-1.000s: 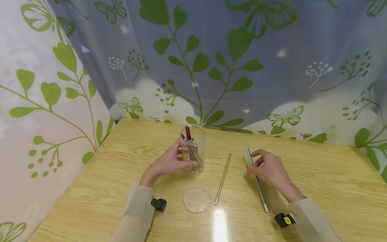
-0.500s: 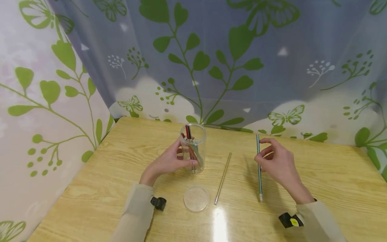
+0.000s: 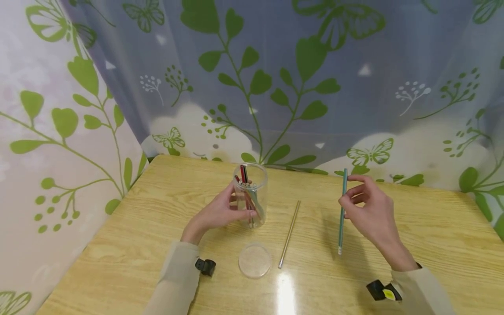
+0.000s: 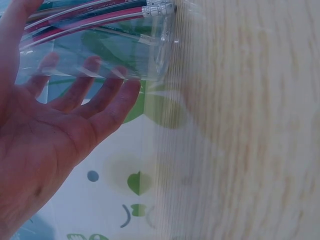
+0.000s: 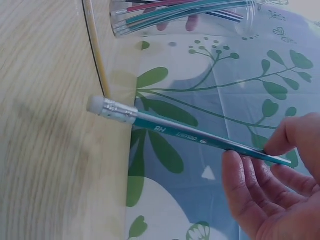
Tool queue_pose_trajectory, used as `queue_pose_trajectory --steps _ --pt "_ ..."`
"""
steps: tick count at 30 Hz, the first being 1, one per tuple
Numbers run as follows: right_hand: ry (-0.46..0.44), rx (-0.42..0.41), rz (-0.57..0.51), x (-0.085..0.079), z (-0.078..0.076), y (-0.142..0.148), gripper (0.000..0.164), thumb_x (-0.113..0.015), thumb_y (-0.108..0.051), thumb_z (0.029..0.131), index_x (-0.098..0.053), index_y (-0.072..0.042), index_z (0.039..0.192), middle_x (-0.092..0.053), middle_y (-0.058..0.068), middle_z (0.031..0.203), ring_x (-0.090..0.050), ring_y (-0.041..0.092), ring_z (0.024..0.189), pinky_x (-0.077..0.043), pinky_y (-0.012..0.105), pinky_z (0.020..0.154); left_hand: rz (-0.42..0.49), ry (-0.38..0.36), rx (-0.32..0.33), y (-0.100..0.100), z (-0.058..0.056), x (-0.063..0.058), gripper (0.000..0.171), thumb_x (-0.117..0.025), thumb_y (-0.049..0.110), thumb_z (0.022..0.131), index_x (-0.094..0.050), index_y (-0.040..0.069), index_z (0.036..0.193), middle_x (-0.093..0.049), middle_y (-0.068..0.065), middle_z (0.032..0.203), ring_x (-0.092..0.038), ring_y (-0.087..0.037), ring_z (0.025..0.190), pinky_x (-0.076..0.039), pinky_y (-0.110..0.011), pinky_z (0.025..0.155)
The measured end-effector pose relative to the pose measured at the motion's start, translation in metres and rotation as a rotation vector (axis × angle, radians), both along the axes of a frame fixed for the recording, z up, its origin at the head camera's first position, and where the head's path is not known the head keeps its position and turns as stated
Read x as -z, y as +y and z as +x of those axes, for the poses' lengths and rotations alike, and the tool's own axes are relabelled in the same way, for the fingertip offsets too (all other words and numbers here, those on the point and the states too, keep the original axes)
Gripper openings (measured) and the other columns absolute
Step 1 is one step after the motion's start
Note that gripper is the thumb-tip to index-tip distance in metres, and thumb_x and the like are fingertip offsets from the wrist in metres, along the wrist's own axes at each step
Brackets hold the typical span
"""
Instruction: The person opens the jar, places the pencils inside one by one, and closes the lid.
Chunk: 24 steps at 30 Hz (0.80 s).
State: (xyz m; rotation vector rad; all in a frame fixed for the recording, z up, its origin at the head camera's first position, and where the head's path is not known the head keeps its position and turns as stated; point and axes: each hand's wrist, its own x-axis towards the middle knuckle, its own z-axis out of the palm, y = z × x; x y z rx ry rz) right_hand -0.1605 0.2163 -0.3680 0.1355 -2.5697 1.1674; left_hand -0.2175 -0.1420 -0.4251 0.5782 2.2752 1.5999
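Note:
My left hand [image 3: 222, 211] grips a clear plastic jar [image 3: 261, 197] that stands upright on the table, fingers round its far side and thumb at the front. Several pencils [image 4: 100, 20] lean inside it, red, black and green among them. In my right hand [image 3: 372, 213] a green pencil [image 5: 185, 131] is pinched between thumb and fingers. It hangs above the table, nearly upright, its white eraser end down. Between the hands a gold-coloured pencil [image 3: 289, 235] lies on the tabletop, eraser end toward me.
A round clear lid [image 3: 255, 261] lies flat on the wooden table [image 3: 130, 245] in front of the jar. Behind the table's far edge hangs a patterned curtain [image 3: 275, 127]. Black wrist cameras sit at both cuffs.
My right hand has lifted the green pencil off the table, moving right and away from me, and the pencil has turned more upright. The left hand and jar have stayed put.

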Motion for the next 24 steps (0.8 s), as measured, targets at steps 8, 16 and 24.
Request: queue_pose_trajectory --steps 8,16,24 --pt "0.045 0.018 -0.058 -0.005 0.003 0.001 0.039 -0.058 -0.008 0.096 -0.057 -0.010 0.135 -0.068 0.011 0.093 -0.064 -0.004 0.068 -0.059 0.021 0.055 -0.007 0.004 -0.004 0.000 0.001 -0.001 0.081 -0.082 0.027 0.089 -0.034 0.040 0.152 -0.054 -0.004 0.142 -0.051 -0.031 0.137 -0.050 -0.049 0.112" --pt "0.057 0.032 -0.104 -0.008 0.004 0.004 0.037 -0.060 -0.008 0.098 -0.057 -0.009 0.135 -0.065 0.001 0.090 -0.063 -0.004 0.066 -0.060 0.022 0.054 0.007 0.005 0.003 0.000 0.001 -0.001 0.080 -0.082 0.025 0.088 -0.036 0.038 0.152 -0.054 -0.005 0.142 -0.052 -0.032 0.136 -0.050 -0.049 0.111" --pt "0.094 0.062 -0.176 -0.011 0.004 0.005 0.036 -0.062 -0.007 0.098 -0.057 -0.008 0.134 -0.060 -0.021 0.085 -0.065 -0.006 0.066 -0.060 0.020 0.054 0.000 0.003 0.003 0.000 0.001 -0.001 0.080 -0.082 0.025 0.089 -0.035 0.039 0.152 -0.055 -0.004 0.141 -0.052 -0.031 0.135 -0.051 -0.049 0.111"
